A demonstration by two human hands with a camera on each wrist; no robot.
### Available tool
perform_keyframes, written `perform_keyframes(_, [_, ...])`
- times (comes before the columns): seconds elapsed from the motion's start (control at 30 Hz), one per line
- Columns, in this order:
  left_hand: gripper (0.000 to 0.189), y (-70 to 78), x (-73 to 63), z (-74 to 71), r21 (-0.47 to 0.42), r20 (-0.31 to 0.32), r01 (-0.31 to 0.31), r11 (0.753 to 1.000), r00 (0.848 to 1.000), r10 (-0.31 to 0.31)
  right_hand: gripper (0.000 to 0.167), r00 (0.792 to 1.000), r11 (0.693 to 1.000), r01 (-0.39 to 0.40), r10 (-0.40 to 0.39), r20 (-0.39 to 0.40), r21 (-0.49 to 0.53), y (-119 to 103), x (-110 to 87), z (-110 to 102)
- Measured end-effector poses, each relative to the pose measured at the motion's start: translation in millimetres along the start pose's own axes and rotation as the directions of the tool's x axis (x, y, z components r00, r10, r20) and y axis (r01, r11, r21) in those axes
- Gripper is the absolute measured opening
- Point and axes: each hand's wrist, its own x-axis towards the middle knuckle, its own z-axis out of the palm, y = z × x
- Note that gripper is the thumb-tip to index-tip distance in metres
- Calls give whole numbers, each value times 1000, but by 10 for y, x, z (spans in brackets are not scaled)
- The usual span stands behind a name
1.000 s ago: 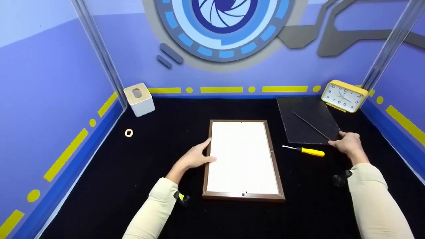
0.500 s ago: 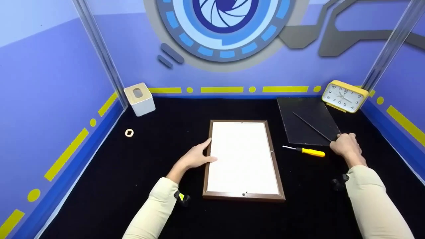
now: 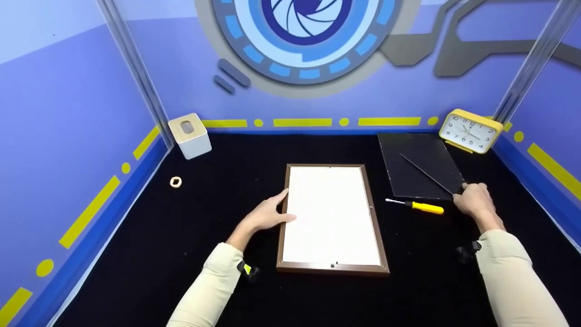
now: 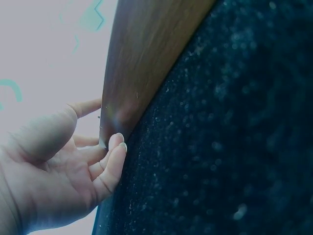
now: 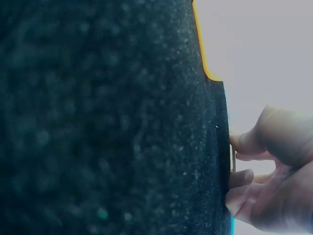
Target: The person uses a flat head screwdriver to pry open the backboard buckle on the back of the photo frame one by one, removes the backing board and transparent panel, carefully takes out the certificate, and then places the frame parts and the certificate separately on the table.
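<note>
A brown wooden picture frame (image 3: pixel 380 236) lies face-down or face-up, I cannot tell which, around a white sheet (image 3: pixel 331 213). My left hand (image 3: pixel 268 213) holds its left edge, thumb over the sheet and fingers along the outer side; the left wrist view shows fingertips against the wood (image 4: pixel 142 58). To the right lies a black backing board (image 3: pixel 413 172), crossed diagonally by a thin dark strip (image 3: pixel 424 172). At its near right corner my right hand (image 3: pixel 475 200) pinches the edge between thumb and fingers. A thin pale edge shows between those fingers in the right wrist view.
A yellow-handled screwdriver (image 3: pixel 426 208) lies between frame and board. The yellow clock (image 3: pixel 470 131) stands behind the board at the back right. At the left are a white tissue box (image 3: pixel 193 141) with a wooden top and a small pale ring (image 3: pixel 176 182). Walls enclose the black cloth.
The right thumb and fingers have drawn closer together at the board's corner, and that hand has shifted slightly. The left hand, picture frame and screwdriver have stayed in place.
</note>
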Motion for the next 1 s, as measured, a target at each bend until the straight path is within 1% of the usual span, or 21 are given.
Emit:
perform_keyframes(0.2, [91, -10, 3, -23, 9, -5, -13, 1000, 1000, 13, 62, 998, 999, 41, -40, 51, -23, -2, 15, -12])
perform_keyframes(0.3, [91, -19, 6, -23, 15, -8, -17, 1000, 1000, 17, 62, 996, 997, 69, -67, 51, -26, 6, 30, -1])
perform_keyframes(0.4, [90, -15, 2, -16, 15, -6, -17, 1000, 1000, 17, 62, 996, 997, 75, -74, 43, -20, 16, 31, 2])
perform_keyframes(0.57, [90, -8, 2, -14, 21, -7, -11, 1000, 1000, 11, 65, 997, 997, 76, -76, -5, 10, -29, 27, -57])
perform_keyframes(0.8, [89, 5, -2, -13, 29, -1, -19, 999, 1000, 19, 77, 995, 993, 48, -38, -96, 105, -158, -27, -134])
perform_keyframes(0.9, [89, 8, -4, -12, 25, -1, -20, 999, 1000, 20, 78, 991, 990, 71, -56, -124, 124, -242, -41, -136])
perform_keyframes(1.0, [89, 8, -2, -10, 22, -2, -21, 1000, 1000, 21, 76, 987, 984, 107, -88, -135, 141, -350, -56, -126])
